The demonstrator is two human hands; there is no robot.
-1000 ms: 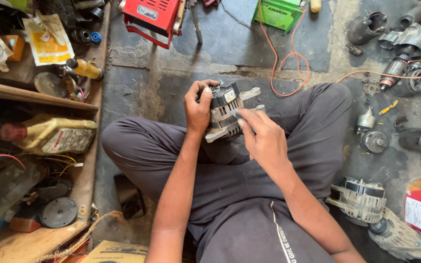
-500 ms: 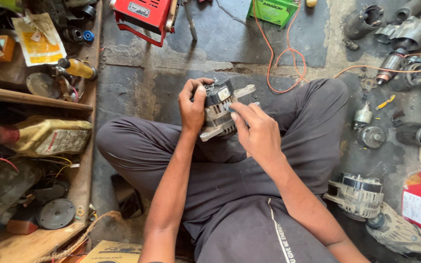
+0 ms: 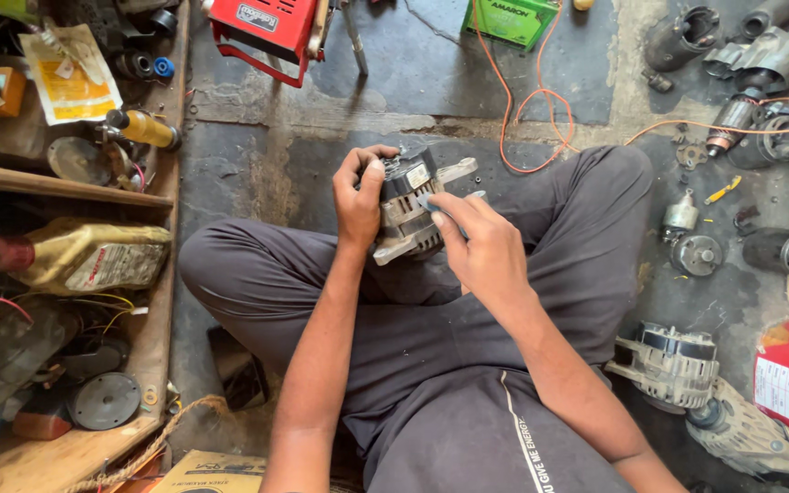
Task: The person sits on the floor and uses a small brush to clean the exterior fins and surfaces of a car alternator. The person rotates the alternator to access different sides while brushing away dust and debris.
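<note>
While a yellow packet (image 3: 70,73) lies top left and a green box (image 3: 513,18) at top, my left hand (image 3: 361,196) grips the alternator (image 3: 410,205) above my lap; my right hand's (image 3: 481,251) fingertips (image 3: 437,219) touch it.

The alternator (image 3: 413,205) I hold is silver-grey with a black back. My trousers (image 3: 541,301) are dark grey. An orange cable (image 3: 541,100) loops by a green battery (image 3: 511,18). The machine (image 3: 271,26) is red, the oil jug (image 3: 84,257) dull gold with a red cap.
</note>
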